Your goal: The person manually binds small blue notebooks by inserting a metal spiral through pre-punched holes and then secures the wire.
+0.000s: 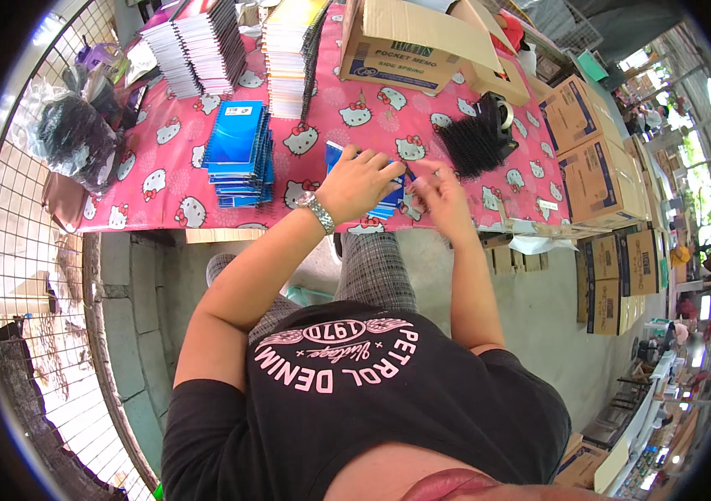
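A blue pocket notebook lies on the table near its front edge, largely hidden under my left hand. That hand presses it down, fingers bent toward the notebook's right side. My right hand is at the same side, slightly blurred, with its thumb and forefinger drawn together by a small dark bit that I cannot make out. To the left stands a stack of blue spiral notebooks. A heap of black binding coils lies to the right, beyond my right hand.
A pink patterned cloth covers the table. Tall notebook stacks stand at the back left, and an opened carton at the back. A tape roll sits behind the coils. Plastic-wrapped dark material is far left; cartons rise at right.
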Motion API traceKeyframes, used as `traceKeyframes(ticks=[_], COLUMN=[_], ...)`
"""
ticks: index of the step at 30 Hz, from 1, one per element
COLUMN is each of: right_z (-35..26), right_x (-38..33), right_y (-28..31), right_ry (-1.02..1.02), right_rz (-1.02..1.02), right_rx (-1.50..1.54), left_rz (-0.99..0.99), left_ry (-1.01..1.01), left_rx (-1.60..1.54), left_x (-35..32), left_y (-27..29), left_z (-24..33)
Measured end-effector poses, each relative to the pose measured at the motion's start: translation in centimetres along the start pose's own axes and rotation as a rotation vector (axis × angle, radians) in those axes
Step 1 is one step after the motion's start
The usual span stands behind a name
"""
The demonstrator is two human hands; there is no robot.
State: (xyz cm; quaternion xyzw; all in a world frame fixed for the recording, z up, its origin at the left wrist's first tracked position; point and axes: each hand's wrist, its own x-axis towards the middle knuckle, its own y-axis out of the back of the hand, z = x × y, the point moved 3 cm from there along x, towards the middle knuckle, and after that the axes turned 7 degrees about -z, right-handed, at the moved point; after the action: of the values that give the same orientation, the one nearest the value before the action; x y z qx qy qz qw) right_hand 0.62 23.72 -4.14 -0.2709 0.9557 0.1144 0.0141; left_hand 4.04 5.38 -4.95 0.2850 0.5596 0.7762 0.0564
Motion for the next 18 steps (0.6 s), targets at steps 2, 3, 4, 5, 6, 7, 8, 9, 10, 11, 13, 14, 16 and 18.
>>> traceKeyframes(ticks=[2,3,4,5,6,7,8,9,10,11,13,14,16,18], right_z=[7.0,10.3,12.2,13.9,14.2,14.6,14.1,13.5,12.4,10.8,5.8,0.8,-1.6,-0.9], right_x=[2.3,2.6,2.1,0.9,0.3,0.5,0.8,0.9,1.7,2.7,3.2,3.0,2.9,5.0], right_y=[5.7,8.3,9.0,9.3,9.2,9.6,9.7,9.7,9.8,10.2,7.9,4.9,3.6,4.0], right_ry=[0.066,0.099,0.039,-0.02,-0.086,-0.144,-0.197,-0.25,-0.167,-0.089,0.042,0.093,0.066,-0.094], right_rz=[0.28,0.421,0.365,0.304,0.241,0.192,0.139,0.09,0.088,0.091,-0.123,-0.326,-0.524,-0.553], right_rx=[-0.252,-0.381,-0.693,-1.006,-1.316,-1.245,-1.174,-1.102,-0.776,-0.452,0.164,0.455,0.468,-0.085], left_rz=[-0.065,-0.08,-0.095,-0.108,-0.01,0.088,0.121,0.153,0.12,0.086,0.008,-0.03,-0.039,-0.029], left_ry=[-0.008,-0.029,-0.029,-0.029,0.01,0.047,0.081,0.112,0.135,0.151,0.155,0.162,0.138,0.126], left_rx=[0.0,-0.019,-0.029,-0.039,0.019,0.077,0.095,0.111,0.084,0.052,-0.029,-0.07,-0.092,-0.115], left_x=[0.7,1.0,0.9,0.8,0.5,0.1,-0.2,-0.4,-0.5,-0.3,-0.4,-0.7,0.0,0.2], left_y=[0.0,-0.2,-0.5,-0.6,0.0,0.4,0.6,0.7,0.3,-0.1,-0.2,-0.3,-0.3,-0.1], left_z=[0.0,0.0,-0.5,-0.9,-0.8,-0.5,-0.6,-0.8,-1.1,-1.2,-1.8,-2.1,-2.0,-2.1])
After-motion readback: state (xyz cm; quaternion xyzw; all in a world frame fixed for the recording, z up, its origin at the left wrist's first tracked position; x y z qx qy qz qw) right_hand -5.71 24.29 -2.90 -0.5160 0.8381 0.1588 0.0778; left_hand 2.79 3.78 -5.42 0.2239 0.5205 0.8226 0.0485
